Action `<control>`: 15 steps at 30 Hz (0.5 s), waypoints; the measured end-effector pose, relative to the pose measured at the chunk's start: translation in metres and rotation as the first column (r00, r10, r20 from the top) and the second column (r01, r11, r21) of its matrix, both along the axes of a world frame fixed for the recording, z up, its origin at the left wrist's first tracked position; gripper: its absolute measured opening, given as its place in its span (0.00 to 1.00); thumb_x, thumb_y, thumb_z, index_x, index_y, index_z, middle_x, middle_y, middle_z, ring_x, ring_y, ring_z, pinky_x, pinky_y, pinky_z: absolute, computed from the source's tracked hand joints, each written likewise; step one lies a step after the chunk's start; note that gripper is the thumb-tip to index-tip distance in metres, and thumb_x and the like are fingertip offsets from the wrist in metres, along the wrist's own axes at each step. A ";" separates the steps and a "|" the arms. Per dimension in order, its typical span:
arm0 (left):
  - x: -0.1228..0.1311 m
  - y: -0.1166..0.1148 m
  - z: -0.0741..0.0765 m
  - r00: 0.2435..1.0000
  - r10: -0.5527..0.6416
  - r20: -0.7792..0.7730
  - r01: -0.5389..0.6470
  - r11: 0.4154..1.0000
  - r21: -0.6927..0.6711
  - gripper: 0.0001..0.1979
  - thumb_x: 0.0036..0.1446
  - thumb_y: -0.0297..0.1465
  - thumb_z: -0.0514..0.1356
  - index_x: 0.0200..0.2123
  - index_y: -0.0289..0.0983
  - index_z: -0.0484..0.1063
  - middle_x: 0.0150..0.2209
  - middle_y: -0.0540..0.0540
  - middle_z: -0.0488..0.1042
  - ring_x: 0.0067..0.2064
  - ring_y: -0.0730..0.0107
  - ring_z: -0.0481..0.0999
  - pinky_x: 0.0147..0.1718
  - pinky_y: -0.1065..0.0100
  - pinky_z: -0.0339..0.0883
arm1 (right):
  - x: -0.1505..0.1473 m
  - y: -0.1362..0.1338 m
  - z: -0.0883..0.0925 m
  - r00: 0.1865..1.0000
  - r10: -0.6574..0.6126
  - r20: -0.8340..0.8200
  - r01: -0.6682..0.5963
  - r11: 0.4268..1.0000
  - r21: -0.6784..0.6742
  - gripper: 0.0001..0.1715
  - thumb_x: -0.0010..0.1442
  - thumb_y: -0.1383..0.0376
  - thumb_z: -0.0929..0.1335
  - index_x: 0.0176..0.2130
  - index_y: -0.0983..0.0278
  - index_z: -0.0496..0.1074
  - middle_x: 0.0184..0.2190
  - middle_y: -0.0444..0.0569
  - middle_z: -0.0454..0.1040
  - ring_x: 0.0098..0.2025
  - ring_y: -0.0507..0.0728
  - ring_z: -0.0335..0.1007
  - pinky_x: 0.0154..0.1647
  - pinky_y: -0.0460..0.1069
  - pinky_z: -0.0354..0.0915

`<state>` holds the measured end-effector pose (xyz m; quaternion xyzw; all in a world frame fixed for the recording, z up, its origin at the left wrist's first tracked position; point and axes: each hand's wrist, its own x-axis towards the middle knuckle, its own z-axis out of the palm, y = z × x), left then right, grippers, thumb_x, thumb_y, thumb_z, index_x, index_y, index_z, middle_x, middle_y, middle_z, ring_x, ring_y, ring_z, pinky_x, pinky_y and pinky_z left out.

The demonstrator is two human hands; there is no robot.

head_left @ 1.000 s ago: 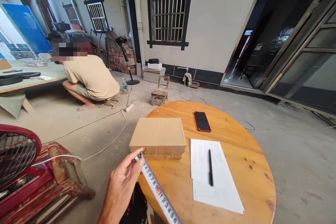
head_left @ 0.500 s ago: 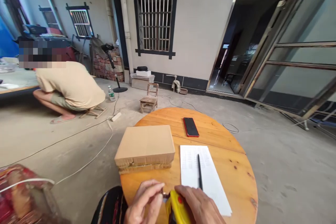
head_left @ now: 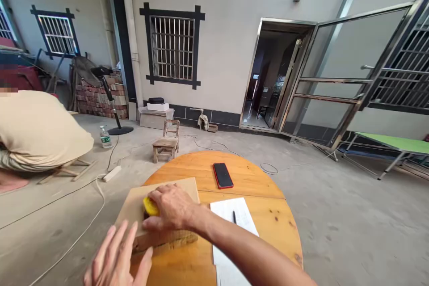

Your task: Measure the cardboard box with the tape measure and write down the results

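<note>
My right hand [head_left: 172, 210] reaches across and rests on top of the flat cardboard box [head_left: 134, 208], its fingers closed over a yellow tape measure [head_left: 150, 207]. My left hand [head_left: 115, 261] hovers low in front of the box's near edge with fingers spread, holding nothing. The box lies on the left side of a round wooden table [head_left: 248, 178]. A white sheet of paper [head_left: 226, 212] with a black pen [head_left: 233, 217] on it lies right of the box, partly hidden by my right forearm. A red-cased phone [head_left: 223, 175] lies farther back.
Another person in a beige shirt [head_left: 36, 132] crouches on the concrete floor at the left. A small wooden chair [head_left: 166, 140], a water bottle [head_left: 105, 137], a power strip [head_left: 112, 173] with white cable and a standing fan [head_left: 109, 98] are beyond the table. An open glass door [head_left: 335, 80] is at right.
The view has tilted up and swung right. The tape has been wound back in. My right hand moved the tape measure onto the box; my left hand let go and opened.
</note>
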<state>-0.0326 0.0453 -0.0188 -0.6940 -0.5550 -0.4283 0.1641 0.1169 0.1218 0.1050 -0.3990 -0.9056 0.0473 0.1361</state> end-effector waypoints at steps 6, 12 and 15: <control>-0.013 0.002 0.001 0.998 -0.065 -0.006 0.065 0.998 0.000 0.20 0.65 0.35 0.53 0.57 0.36 0.66 0.60 0.29 0.67 0.64 0.39 0.63 0.60 0.42 0.57 | 0.056 -0.029 -0.001 0.966 -0.115 -0.230 0.134 0.988 0.072 0.16 0.64 0.60 0.69 0.50 0.63 0.74 0.50 0.49 0.79 0.52 0.57 0.73 0.56 0.51 0.62; 0.004 -0.018 0.013 0.994 -0.031 0.106 0.039 0.996 -0.078 0.29 0.64 0.35 0.57 0.66 0.36 0.58 0.69 0.32 0.52 0.70 0.40 0.48 0.66 0.43 0.46 | 0.182 -0.070 -0.032 0.913 -0.389 -0.125 0.383 0.921 -0.071 0.16 0.68 0.69 0.60 0.41 0.65 0.77 0.36 0.51 0.80 0.36 0.57 0.75 0.37 0.49 0.65; 0.034 -0.048 0.007 0.985 -0.001 0.173 0.005 1.000 -0.024 0.35 0.62 0.33 0.61 0.69 0.37 0.53 0.70 0.33 0.49 0.70 0.39 0.50 0.65 0.40 0.47 | 0.209 -0.088 -0.070 0.932 -0.361 -0.004 0.360 0.930 -0.077 0.17 0.63 0.76 0.61 0.39 0.64 0.77 0.37 0.53 0.78 0.33 0.56 0.73 0.37 0.49 0.64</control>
